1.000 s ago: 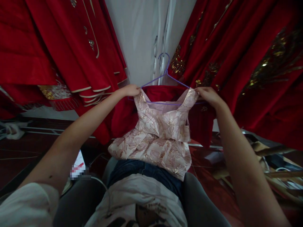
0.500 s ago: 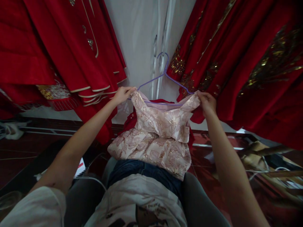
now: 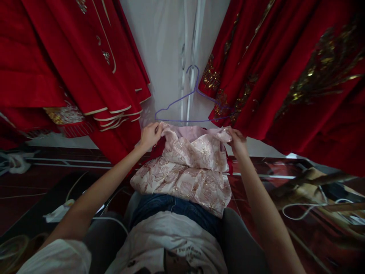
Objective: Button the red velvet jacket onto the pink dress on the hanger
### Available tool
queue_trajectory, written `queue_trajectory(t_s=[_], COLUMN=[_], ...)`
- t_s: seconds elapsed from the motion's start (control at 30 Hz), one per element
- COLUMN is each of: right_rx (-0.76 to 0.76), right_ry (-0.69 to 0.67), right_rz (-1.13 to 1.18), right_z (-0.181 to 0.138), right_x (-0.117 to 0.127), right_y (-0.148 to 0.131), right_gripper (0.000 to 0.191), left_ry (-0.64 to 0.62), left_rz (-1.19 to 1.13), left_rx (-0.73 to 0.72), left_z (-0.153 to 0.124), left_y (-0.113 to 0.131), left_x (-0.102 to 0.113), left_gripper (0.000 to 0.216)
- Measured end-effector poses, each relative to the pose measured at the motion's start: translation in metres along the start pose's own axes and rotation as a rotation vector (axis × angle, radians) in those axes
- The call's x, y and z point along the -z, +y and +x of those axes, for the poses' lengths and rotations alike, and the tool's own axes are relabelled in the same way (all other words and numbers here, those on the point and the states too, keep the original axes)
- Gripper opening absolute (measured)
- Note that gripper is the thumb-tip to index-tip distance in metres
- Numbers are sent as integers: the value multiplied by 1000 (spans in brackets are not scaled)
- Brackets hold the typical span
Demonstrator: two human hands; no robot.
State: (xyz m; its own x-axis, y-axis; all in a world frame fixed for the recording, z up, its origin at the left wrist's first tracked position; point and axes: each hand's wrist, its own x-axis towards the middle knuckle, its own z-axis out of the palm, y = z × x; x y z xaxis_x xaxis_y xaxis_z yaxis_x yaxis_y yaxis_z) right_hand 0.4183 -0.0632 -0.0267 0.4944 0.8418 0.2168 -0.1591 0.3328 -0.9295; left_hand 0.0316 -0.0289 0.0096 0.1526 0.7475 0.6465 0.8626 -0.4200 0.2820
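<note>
White cabinet doors (image 3: 164,49) stand beyond our hands, between hanging red cloth garments (image 3: 51,68). Our left hand (image 3: 150,136) and right hand (image 3: 238,142) each pinch one shoulder strap of the pale pink brocade dress with gold leaf patterning (image 3: 196,182), probably to spread its neckline evenly; its skirt rests towards us over blue denim (image 3: 162,205). Just past our fingertips, the thin purple wire hanger (image 3: 196,90) hangs, seemingly free of the straps. The garments crowd both sides, narrowing the space; a white plastic block (image 3: 57,214) lies beside our left forearm.
</note>
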Motion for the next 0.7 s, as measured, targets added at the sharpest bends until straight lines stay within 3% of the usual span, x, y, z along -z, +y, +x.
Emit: queue_trajectory(t_s=[0.13,0.23,0.33,0.47,0.57,0.7], right_rx=[97,143,134,76,82,105], right_ry=[-80,-138,-122,9,125,238], right_rz=[103,142,167,184,173,173], right_z=[-2,-5,-4,4,10,12], right_x=[-26,-32,-26,-10,-2,1], right_y=[-15,-19,-14,0,10,14], right_gripper=[30,29,28,33,31,29], left_ry=[-34,-95,-139,-185,-136,-80], left_rz=[-105,-114,-54,29,49,37], left_rx=[-362,-510,-487,-405,-391,-415], left_z=[18,33,37,28,15,-3], left_y=[58,88,99,95,93,97], left_x=[-11,-30,-58,-86,-83,-58], left_gripper=[40,36,29,26,27,29])
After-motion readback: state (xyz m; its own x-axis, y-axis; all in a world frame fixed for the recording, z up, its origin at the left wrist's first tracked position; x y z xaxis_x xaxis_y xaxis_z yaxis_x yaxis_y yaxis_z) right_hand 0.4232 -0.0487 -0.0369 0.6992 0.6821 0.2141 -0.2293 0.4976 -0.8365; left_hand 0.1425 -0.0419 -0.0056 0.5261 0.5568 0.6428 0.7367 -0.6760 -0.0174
